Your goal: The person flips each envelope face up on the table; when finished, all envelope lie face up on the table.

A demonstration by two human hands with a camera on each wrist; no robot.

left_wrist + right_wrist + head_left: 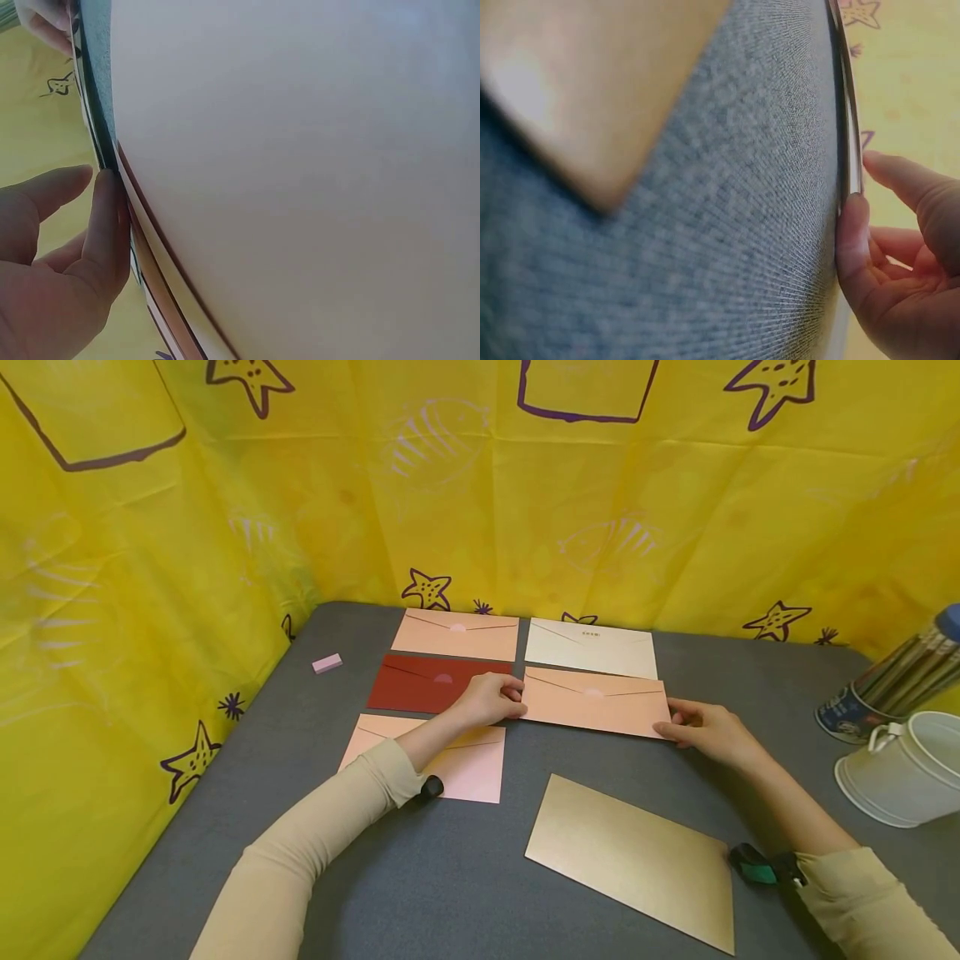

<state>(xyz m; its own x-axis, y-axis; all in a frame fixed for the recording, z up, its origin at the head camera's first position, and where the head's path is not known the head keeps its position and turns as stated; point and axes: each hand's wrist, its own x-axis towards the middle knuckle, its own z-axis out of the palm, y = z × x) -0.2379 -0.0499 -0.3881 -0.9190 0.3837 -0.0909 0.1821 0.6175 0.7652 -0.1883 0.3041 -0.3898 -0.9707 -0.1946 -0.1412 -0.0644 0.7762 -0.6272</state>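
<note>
A peach envelope (592, 703) with its flap side up lies between my two hands in the head view. My left hand (491, 700) holds it at the left end, thumb near the lower corner. At the opposite end my right hand (705, 731) pinches the right edge, with the thumb over the lower corner. Just behind it is a white envelope (592, 643) with small gold lettering. To the left, a dark red envelope (408, 683) is partly covered by my left hand. Closer to me lies a pale pink envelope (472, 768), partly hidden under my left forearm.
Another peach envelope (453, 635) lies at the back left. A gold envelope (637, 860) rests slanted at the front. Left of the envelopes is a small pink block (327, 663). A pencil tin (855, 714) and a white bucket (892, 777) stand at the right.
</note>
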